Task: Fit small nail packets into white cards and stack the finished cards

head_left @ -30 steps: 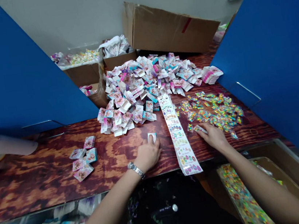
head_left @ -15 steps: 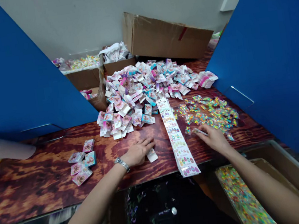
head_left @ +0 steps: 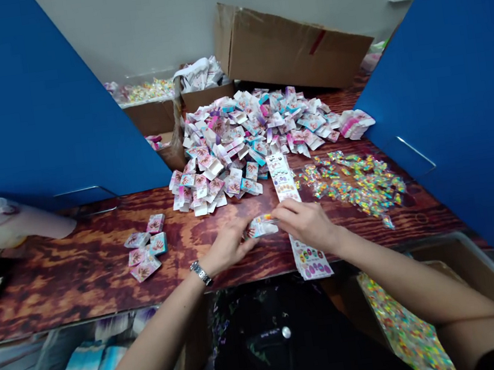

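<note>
My left hand is closed around a small printed cardboard box, held just above the table. My right hand is at the box's right end, its thumb and fingers pinched together. A bit of orange and yellow shows by those fingertips, apparently a small colourful packet, partly hidden. Under the right hand lies a stack of long sticker strips. To the right spreads a pile of small shiny packets. Beyond the hands is a heap of small open boxes.
Several closed boxes lie in a group at left, near a plastic cup. Blue panels flank the table. A large carton leans behind the heap. Below the right edge sits a bin of packets.
My right hand has moved left from the packet pile to the box. My left hand has lifted the box from the table. The view has shifted slightly.
</note>
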`<state>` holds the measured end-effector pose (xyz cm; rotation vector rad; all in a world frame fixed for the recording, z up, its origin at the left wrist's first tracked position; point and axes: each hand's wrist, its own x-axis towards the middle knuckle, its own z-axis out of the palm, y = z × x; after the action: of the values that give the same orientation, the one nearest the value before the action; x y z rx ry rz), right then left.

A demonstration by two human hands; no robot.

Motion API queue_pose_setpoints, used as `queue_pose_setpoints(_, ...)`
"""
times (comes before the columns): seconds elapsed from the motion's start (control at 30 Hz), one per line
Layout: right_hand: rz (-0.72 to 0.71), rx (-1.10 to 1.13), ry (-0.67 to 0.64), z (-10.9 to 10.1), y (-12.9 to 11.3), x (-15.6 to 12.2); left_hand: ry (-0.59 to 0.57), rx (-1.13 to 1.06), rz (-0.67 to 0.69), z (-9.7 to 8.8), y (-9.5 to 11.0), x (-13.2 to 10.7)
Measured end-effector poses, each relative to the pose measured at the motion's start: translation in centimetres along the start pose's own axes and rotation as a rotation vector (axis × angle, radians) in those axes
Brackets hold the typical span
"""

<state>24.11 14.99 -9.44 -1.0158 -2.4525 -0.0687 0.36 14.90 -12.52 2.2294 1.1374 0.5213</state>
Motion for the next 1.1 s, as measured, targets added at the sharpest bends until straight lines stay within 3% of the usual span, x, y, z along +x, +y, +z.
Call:
queue_pose_setpoints(0.17, -0.237, -0.198, -0.034, 0.1, -0.4, 0.8, 0.006, -0.005, 0.007, -1.0, 0.9, -0.6)
queue_pose_setpoints(0.43, -0.339, -0.252, -0.022, -0.7, -0.3, 0.5, -0.067, -0.066, 0.018, -1.3, 0.4, -1.2)
queue_pose_setpoints(0.63, -0.427, -0.263, -0.046, -0.3, -0.6, 0.6, -0.077, 0.001, 0.026, -1.1, 1.4, -1.3)
queue_pose_setpoints(0.8, -0.238, 0.018, -0.092, 0.0, -1.1, 0.5, -0.007, 0.098, -0.055, -0.6, 1.7, -1.4)
queue_pose_setpoints(0.93, -0.074, 0.333, -0.034, 0.5, -1.3, 0.2, 0.028, 0.061, -0.052, -0.2, 1.3, -1.7)
queue_pose_setpoints(1.1, 0.109, 0.521, -0.019, 0.9, -0.7, 0.0, 0.120, 0.049, -0.048, 0.2, 1.1, -2.0)
